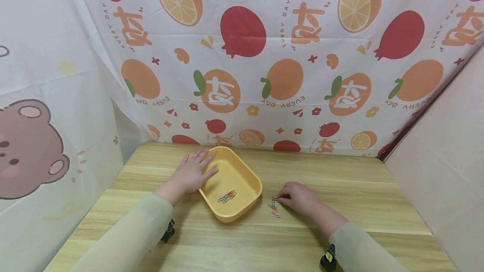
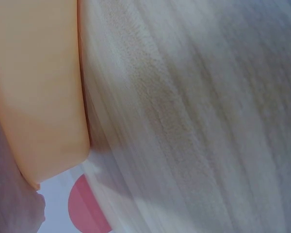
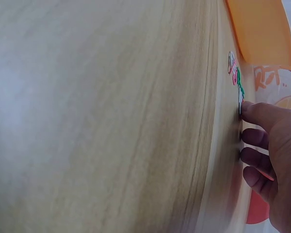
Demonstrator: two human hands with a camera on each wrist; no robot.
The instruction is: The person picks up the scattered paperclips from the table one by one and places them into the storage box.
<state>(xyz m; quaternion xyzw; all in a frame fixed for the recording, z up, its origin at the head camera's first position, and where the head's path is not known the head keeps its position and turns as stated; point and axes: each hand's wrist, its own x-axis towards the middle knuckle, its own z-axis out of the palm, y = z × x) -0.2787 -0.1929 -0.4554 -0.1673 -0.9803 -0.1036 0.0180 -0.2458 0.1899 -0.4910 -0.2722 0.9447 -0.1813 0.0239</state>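
The yellow tray stands on the wooden table, with several coloured paper clips lying together inside it. My left hand rests over the tray's left rim, fingers spread and fairly straight, the thumb reaching inside. In the left wrist view the tray's outer wall fills the left side. To the right of the tray lies a small group of green, pink and red paper clips. At its edge my right hand pinches a paper clip with thumb and forefinger, low at the tabletop; the forefinger is mostly hidden.
A fruit-print cloth hangs behind the table's back edge. White cloths stand at both sides, the left one with a bear print. Dark straps are on both wrists. Bare wooden tabletop shows in front of the tray.
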